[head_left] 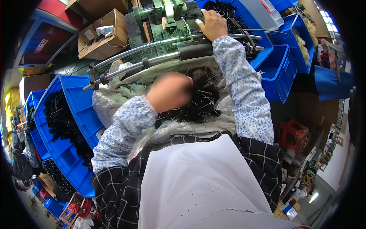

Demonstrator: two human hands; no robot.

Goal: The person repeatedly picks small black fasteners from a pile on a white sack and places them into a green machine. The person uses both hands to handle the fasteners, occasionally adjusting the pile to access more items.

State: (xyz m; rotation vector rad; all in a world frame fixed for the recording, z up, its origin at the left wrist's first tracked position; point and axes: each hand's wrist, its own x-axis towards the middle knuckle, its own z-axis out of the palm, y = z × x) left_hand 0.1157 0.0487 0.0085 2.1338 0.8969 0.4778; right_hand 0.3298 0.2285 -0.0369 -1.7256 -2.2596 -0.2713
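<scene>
My right hand (214,24) is at the machine (167,19), with pale coverings on its thumb and a fingertip. Between that thumb and forefinger runs a thin black twisted-wire brush (192,16), which reaches toward the machine's head. My left hand (170,92) hovers over my lap, its fingers smeared and hidden, so what it holds does not show. Just beside it lies a pile of black-bristled wire brushes (206,100) on a whitish cloth sack (126,91). Two metal rails (152,60) cross between the machine and the sack.
Blue bins (82,103) of black brushes stand on my left. Behind my right hand is another bin of black brushes (225,9), with an emptier blue bin (277,76) nearer. A cardboard box (105,36) sits left of the machine; a red stool (293,133) stands low right.
</scene>
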